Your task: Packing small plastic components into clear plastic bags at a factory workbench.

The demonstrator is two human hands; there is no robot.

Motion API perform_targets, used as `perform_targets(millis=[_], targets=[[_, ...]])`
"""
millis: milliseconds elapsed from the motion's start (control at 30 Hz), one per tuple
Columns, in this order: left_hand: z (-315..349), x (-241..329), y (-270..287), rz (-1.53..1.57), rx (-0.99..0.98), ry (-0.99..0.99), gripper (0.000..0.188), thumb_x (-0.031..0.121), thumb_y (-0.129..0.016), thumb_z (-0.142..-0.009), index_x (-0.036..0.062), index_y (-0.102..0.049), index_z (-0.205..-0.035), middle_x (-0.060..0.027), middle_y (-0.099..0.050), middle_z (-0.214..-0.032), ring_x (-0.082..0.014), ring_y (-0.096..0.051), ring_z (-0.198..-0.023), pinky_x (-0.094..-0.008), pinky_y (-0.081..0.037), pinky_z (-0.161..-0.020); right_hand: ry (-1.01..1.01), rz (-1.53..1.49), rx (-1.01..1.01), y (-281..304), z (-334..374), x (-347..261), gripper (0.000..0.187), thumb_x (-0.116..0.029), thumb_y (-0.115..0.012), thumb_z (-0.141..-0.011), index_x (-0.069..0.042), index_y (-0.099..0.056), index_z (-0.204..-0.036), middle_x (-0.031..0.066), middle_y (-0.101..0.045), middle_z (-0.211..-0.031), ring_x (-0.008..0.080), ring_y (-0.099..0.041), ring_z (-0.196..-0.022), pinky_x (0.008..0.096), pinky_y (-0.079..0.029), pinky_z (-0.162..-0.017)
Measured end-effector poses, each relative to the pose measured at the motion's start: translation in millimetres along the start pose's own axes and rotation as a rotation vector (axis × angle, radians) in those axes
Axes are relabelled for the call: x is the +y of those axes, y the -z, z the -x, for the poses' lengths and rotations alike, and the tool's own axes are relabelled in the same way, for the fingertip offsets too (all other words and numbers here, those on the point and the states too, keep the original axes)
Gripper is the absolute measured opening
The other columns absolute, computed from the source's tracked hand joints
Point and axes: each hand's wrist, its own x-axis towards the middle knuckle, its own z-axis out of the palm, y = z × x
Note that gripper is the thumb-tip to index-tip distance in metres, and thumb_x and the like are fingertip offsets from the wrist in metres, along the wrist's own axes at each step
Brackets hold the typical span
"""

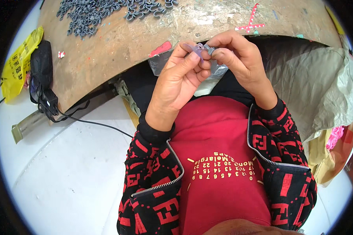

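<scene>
Both hands meet just in front of the table's near edge, above my lap. Between the thumb and fingers of my left hand [180, 76] is a small clear purplish plastic piece [200, 49]. My right hand [241, 58] pinches a small grey plastic piece [209, 49] against it. The two pieces touch or nearly touch; fingertips cover part of both, so I cannot tell whether they are joined. A heap of curved grey plastic pieces [90, 17] lies at the far left of the wooden table [125, 47].
Red tape strips [250, 27] mark the tabletop. At the left hang a yellow bag [21, 66] and a black mesh pouch [41, 64], with a black cable [94, 124] running toward me. A large pale sack [310, 86] stands at my right. A clear plastic bag [159, 64] sits under the table edge.
</scene>
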Motion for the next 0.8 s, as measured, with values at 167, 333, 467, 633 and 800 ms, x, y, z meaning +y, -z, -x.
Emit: perform_targets(millis=[167, 333, 467, 633, 800], targets=[[0.2, -0.4, -0.3, -0.023, 0.015, 0.013, 0.015, 0.011, -0.057, -0.092, 0.0088, -0.051, -0.105, -0.0072, -0.062, -0.096, -0.0144, -0.062, -0.083, -0.0275, -0.053, -0.073, 0.036, 0.094, 0.064, -3.3, 1.3, -3.1, 0.019, -0.014, -0.059, -0.090, 0.000, -0.058, -0.103, 0.0058, -0.062, -0.083, 0.0111, -0.059, -0.075, 0.0240, -0.047, -0.068], [3.8, -2.0, -12.5, -0.803, 0.167, -0.340, 0.017, 0.005, -0.058, -0.090, 0.0031, -0.056, -0.107, -0.0089, -0.064, -0.096, -0.0141, -0.062, -0.081, -0.0269, -0.052, -0.074, 0.153, 0.298, 0.019, 0.4, -2.3, -6.1, 0.019, -0.011, -0.061, -0.088, 0.000, -0.057, -0.104, 0.0043, -0.059, -0.084, 0.0099, -0.055, -0.074, 0.0237, -0.045, -0.068], [3.0, 3.9, -11.6, -1.323, 0.150, -0.622, 0.012, 0.002, -0.057, -0.089, -0.0011, -0.060, -0.101, -0.0095, -0.065, -0.093, -0.0130, -0.063, -0.079, -0.0269, -0.052, -0.072, 0.125, 0.249, -0.066, 5.1, -3.0, -5.4, 0.020, -0.010, -0.062, -0.086, 0.000, -0.056, -0.102, 0.0042, -0.058, -0.082, 0.0107, -0.055, -0.072, 0.0241, -0.044, -0.066], [6.4, 2.7, -18.4, -1.122, 0.205, -0.428, 0.011, 0.002, -0.057, -0.089, -0.0027, -0.061, -0.099, -0.0085, -0.066, -0.088, -0.0119, -0.063, -0.075, -0.0253, -0.051, -0.069, -0.063, 0.097, -0.085, 7.9, -0.9, -5.7, 0.016, -0.010, -0.058, -0.089, 0.000, -0.056, -0.101, 0.0031, -0.059, -0.081, 0.0087, -0.055, -0.072, 0.0217, -0.044, -0.064], [6.2, 9.2, -15.8, -0.861, 0.134, -0.318, 0.013, 0.007, -0.057, -0.091, -0.0012, -0.061, -0.100, -0.0079, -0.065, -0.089, -0.0109, -0.062, -0.076, -0.0225, -0.050, -0.067, 0.017, 0.110, 0.003, 6.6, 3.1, -10.8, 0.017, -0.009, -0.052, -0.092, 0.001, -0.056, -0.105, 0.0032, -0.061, -0.083, 0.0070, -0.054, -0.072, 0.0210, -0.044, -0.063]])
